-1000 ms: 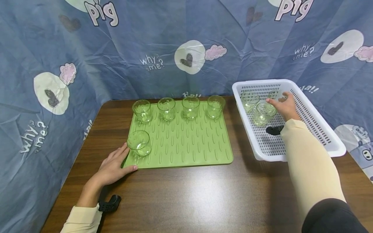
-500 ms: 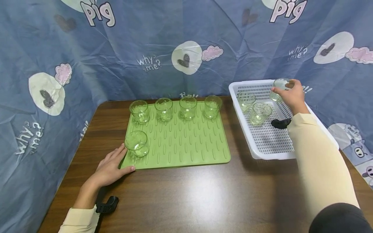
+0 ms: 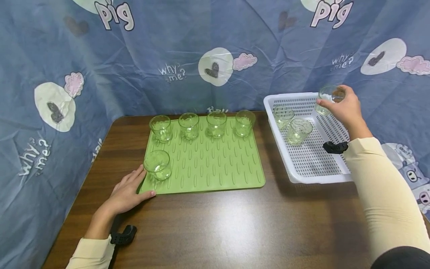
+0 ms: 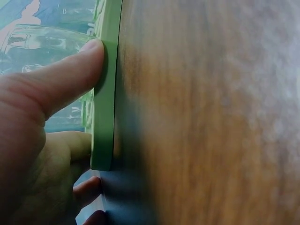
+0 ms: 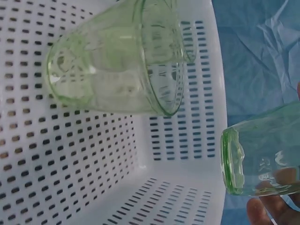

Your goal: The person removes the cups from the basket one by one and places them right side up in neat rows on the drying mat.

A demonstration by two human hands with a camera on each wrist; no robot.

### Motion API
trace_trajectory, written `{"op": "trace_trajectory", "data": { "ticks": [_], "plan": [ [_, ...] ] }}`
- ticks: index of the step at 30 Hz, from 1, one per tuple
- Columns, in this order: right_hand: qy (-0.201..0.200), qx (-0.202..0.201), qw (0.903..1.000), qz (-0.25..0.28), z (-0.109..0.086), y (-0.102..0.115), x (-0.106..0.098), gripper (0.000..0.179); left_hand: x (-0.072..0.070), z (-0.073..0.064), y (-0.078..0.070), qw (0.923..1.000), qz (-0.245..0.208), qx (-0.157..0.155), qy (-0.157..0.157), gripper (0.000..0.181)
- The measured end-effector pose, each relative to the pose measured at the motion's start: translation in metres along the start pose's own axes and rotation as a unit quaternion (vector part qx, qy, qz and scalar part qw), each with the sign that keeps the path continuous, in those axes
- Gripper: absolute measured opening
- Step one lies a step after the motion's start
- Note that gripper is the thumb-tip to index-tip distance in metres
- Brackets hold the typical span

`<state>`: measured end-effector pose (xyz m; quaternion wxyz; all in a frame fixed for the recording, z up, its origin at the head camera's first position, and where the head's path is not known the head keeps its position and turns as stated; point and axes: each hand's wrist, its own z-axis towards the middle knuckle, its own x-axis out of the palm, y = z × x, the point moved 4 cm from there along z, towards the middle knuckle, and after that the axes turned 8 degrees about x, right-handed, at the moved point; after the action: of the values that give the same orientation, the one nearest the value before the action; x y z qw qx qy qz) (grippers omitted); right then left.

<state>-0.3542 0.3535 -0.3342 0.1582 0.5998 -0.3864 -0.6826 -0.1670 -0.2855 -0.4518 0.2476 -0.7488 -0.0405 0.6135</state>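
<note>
In the head view my right hand [image 3: 347, 108] grips a clear glass cup [image 3: 324, 108] above the far right part of the white basket [image 3: 292, 170]. The right wrist view shows this glass cup [image 5: 262, 154] from its thick base, fingers round its side. Two more glass cups stand inside the basket, the nearer glass cup [image 3: 299, 131] and the farther glass cup [image 3: 283, 116]. My left hand [image 3: 125, 192] rests with spread fingers at the near left corner of the green drying mat [image 3: 215, 168]. Its thumb [image 4: 75, 70] lies on the mat's edge, close to a glass cup [image 3: 158, 165].
Along the mat's back edge stands a row of several upright glass cups [image 3: 189, 127]. A brown wooden table [image 3: 208, 228] carries the mat and basket. A blue printed cloth [image 3: 141, 74] hangs right behind them. Black devices [image 3: 124, 235] are strapped to both wrists.
My right hand has lifted a glass cup from the back of the basket, moving up and to the right. The left hand has stayed at the mat's corner. The view has shifted slightly.
</note>
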Motion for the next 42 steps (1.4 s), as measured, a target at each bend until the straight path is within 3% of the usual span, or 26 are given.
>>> {"op": "trace_trajectory", "data": {
  "ticks": [9,18,23,33,38,42],
  "plan": [
    [-0.007,-0.028,0.9995,-0.009,-0.015,0.0,-0.005,0.093,-0.001,-0.001,0.0,1.0,0.005,0.001,-0.002,0.093],
    [0.01,-0.044,0.9989,-0.009,-0.038,0.011,-0.007,0.094,0.002,-0.001,0.003,1.0,0.004,0.001,-0.004,0.093],
    [0.01,-0.064,0.9979,-0.004,-0.057,0.033,-0.008,0.092,0.002,-0.001,0.004,1.0,0.001,0.001,-0.004,0.093],
    [0.006,-0.15,0.9887,0.003,-0.101,0.078,0.005,0.081,0.003,-0.001,0.004,1.0,0.001,0.0,-0.002,0.094],
    [0.028,-0.185,0.9823,0.014,-0.119,0.093,0.017,0.082,0.002,0.0,0.004,1.0,0.004,0.002,-0.002,0.093],
    [0.067,-0.203,0.9769,0.007,-0.137,0.106,0.031,0.084,0.001,0.001,0.003,1.0,0.0,0.005,-0.001,0.094]
  ]
}}
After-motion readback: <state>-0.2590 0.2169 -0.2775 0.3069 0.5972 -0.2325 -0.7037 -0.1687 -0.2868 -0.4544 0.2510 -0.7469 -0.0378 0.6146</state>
